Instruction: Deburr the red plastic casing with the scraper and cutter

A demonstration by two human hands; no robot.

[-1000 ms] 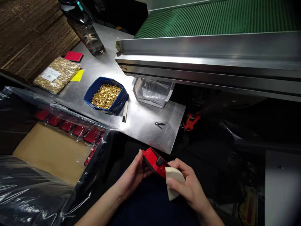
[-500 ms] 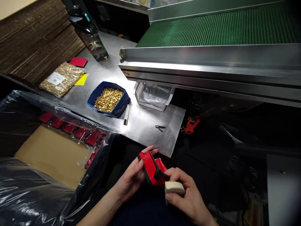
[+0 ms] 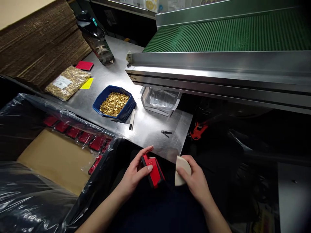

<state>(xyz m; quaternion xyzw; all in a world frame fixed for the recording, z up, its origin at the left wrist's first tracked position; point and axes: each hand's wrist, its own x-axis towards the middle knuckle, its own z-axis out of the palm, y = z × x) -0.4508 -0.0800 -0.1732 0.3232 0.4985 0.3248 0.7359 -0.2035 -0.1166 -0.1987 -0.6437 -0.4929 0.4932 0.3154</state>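
Observation:
My left hand [image 3: 136, 171] is closed around a red-and-black plastic part [image 3: 155, 173], thumb on its red face. In my right hand [image 3: 194, 178] a cream-coloured pad [image 3: 182, 171] with one straight and one rounded edge is pinched between thumb and fingers. A gap separates the pad from the red part. Both are held over my dark lap, just in front of the metal table [image 3: 155, 142]. On the table's near corner lie small nippers [image 3: 166, 132]. A light-handled cutter [image 3: 132, 119] rests beside a blue bin [image 3: 100, 97] of small brass-coloured pieces [image 3: 114, 104].
At left stands a plastic-lined box [image 3: 55, 158] with several bagged red parts [image 3: 85, 137] along its wall. A green ribbed conveyor [image 3: 218, 32] with a metal rail crosses the upper right. Under it sits a clear-bag tray [image 3: 161, 98]. A dark bottle [image 3: 97, 42] stands farther back.
My right hand has moved the pad away from the red part and turned it so its broad face shows. My left hand has rotated the red part and its index finger is raised.

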